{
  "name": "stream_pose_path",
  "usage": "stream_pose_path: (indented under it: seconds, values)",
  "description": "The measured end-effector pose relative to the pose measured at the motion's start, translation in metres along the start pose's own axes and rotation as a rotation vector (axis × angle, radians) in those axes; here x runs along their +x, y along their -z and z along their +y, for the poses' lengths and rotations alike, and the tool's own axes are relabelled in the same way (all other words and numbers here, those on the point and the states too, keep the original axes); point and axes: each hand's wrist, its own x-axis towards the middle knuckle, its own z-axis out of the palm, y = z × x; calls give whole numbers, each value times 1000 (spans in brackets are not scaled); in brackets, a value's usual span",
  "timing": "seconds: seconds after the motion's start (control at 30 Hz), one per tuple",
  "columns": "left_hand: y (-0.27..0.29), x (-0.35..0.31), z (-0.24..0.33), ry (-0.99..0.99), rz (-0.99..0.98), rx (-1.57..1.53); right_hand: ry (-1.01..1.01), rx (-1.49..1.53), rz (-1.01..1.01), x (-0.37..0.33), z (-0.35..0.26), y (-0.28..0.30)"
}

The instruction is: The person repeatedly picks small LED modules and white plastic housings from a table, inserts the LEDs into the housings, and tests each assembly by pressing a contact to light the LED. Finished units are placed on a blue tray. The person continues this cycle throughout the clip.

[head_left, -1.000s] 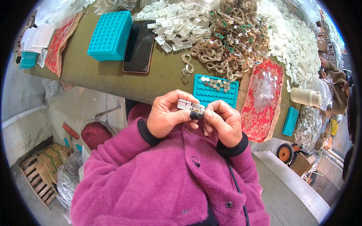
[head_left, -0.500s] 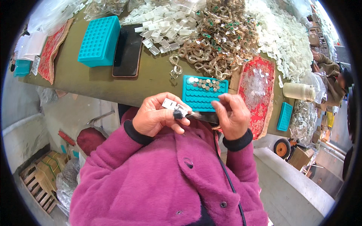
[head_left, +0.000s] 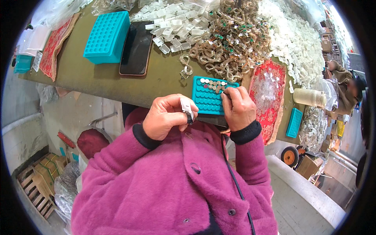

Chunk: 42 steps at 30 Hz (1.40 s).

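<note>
A long olive-green table (head_left: 156, 78) runs across the upper part of the view, its near edge passing just above the person's hands, with bare floor showing below that edge on the left. Most of the far tabletop is covered: a wide heap of white plastic pieces (head_left: 290, 35) on the right, a tangled mound of brownish chain links (head_left: 231, 43) in the middle, and a smaller scatter of clear tags (head_left: 172, 19) beside it. The freest strip of table lies along the near edge, between a large turquoise tray (head_left: 105, 37) with a dark phone (head_left: 136, 49) just beside it and a small turquoise tray (head_left: 209, 98) at the edge. A red patterned cloth (head_left: 270, 98) borders that small tray on the right. The right hand (head_left: 237, 109) rests on the small tray, fingertips drawn together over a row of small round pieces (head_left: 213, 83) in its top holes. The left hand (head_left: 166, 117), just off the table edge, pinches a small white clip (head_left: 185, 105) between thumb and fingers.
</note>
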Motion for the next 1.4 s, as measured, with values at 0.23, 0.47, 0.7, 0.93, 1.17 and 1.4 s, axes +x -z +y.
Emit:
stream_pose_path:
  seconds: [0.23,0.47,0.7,0.93,1.17,1.4]
  values:
    - [0,-2,-2,87,52,15,171,-122,80,1,8,-10]
    - [-6,-6,-5,153,37,19,295,262,162,-8,-21,13]
    - [-13,-5,-4,136,-17,58,426,351,63,-14,-43,13]
    - [-18,-7,-10,-61,53,225,-233,852,-79,-30,-58,20]
    - [-16,-4,-7,-494,-49,883,-723,1384,-357,-29,-52,19]
    - [-2,1,2,86,-16,203,-132,355,10,-5,-29,11]
